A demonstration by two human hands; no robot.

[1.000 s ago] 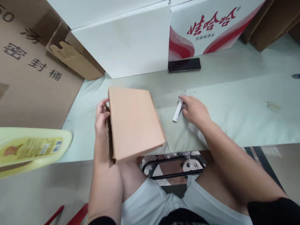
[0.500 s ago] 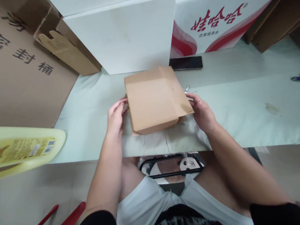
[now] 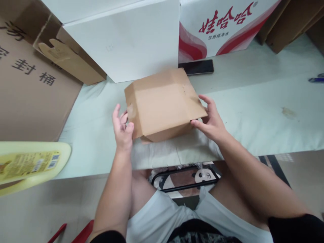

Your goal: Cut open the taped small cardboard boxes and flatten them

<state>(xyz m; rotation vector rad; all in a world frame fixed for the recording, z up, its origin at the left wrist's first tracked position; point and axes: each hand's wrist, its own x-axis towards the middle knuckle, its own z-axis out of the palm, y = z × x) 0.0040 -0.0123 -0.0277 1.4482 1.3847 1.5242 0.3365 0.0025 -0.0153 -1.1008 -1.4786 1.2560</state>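
Note:
A small brown cardboard box [image 3: 164, 104] sits on the cloth-covered table in front of me, its top panel upward and flaps jutting out at the left and right. At its left flap is my left hand [image 3: 123, 130], fingers spread and thumb by the flap's edge. My right hand [image 3: 212, 119] spans the right front corner, thumb against the front edge and index finger beyond the right flap. The rest of its fingers are partly hidden by that flap.
Behind the box stand a white carton [image 3: 126, 44] and a red-and-white printed carton [image 3: 217, 30], with a phone [image 3: 198, 67] before them. Large brown cartons [image 3: 30, 94] fill the left. A yellow labelled container [image 3: 32, 165] overhangs the near left edge. Pens [image 3: 316, 80] lie far right.
The box's left flap now sticks out to the left. My left fingers have spread apart, and my right thumb has moved onto the box's front edge. The view has shifted slightly.

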